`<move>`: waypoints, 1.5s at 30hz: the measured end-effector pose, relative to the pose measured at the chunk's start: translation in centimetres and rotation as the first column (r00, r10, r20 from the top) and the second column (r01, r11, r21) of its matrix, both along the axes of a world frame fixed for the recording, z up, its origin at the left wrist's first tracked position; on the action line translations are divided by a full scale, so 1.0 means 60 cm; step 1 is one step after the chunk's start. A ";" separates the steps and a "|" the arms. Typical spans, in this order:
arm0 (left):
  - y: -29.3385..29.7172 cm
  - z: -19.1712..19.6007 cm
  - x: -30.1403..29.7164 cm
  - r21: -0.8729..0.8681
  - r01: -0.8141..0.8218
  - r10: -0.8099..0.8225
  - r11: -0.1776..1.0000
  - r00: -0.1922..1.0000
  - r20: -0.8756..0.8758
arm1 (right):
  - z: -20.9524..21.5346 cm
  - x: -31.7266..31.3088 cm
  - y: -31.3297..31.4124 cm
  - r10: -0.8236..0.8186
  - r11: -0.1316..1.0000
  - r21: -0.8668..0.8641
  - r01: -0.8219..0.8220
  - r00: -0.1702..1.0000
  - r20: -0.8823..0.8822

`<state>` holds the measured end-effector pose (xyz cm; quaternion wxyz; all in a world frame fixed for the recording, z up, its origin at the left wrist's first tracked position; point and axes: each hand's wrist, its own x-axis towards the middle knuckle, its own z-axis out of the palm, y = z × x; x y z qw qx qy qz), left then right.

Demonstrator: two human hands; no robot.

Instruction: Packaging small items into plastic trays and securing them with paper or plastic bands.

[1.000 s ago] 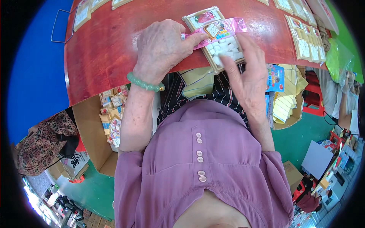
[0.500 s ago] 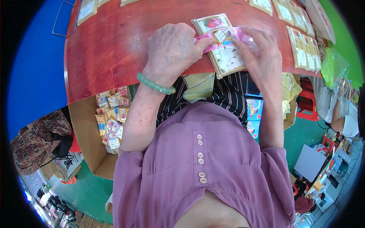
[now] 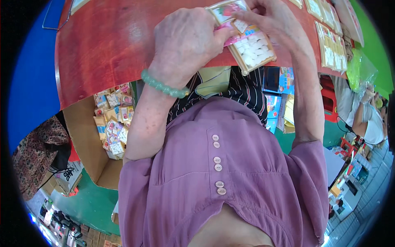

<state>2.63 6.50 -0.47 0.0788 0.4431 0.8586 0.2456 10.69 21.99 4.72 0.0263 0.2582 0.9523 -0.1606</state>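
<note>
My left hand (image 3: pixel 185 41), with a green bead bracelet (image 3: pixel 162 85) at the wrist, is closed on the edge of a pink-backed card packet (image 3: pixel 234 38) at the near edge of the red table (image 3: pixel 107 45). Across from it, my right hand (image 3: pixel 273 20) pinches the same stack from the right, fingertips on a small white tile of the top card (image 3: pixel 225 10). A second card of white tablets in rows (image 3: pixel 255 48) lies under it, jutting over the table edge.
More yellow-framed cards (image 3: pixel 331 41) line the table's right side. An open cardboard box (image 3: pixel 88 144) of similar packets (image 3: pixel 113 123) stands below left. Stacked packets (image 3: pixel 282 82) sit under the table at right. Another person (image 3: pixel 370 119) sits far right.
Both hands closed in on the card stack: the right hand rose from the table edge onto the top card, the left hand slid right. The view shifted downward and closer.
</note>
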 end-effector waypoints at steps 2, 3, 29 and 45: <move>-0.017 -0.001 0.000 -0.002 -0.008 0.008 1.000 1.000 0.021 | -0.003 -0.009 -0.011 0.004 1.000 -0.011 -0.004 1.000 0.022; -0.021 -0.001 0.000 -0.001 -0.009 0.009 1.000 1.000 0.021 | 0.002 -0.011 -0.014 -0.014 0.999 -0.046 0.016 0.999 0.046; -0.036 -0.012 0.011 0.060 -0.059 0.053 0.996 0.993 0.102 | -0.031 0.008 0.052 0.028 0.557 -0.830 -0.022 1.000 -0.008; -0.079 0.001 0.060 0.602 -0.077 -0.532 0.795 0.388 0.752 | -0.061 0.139 -0.012 -0.090 -0.036 -0.917 -0.396 0.916 -0.392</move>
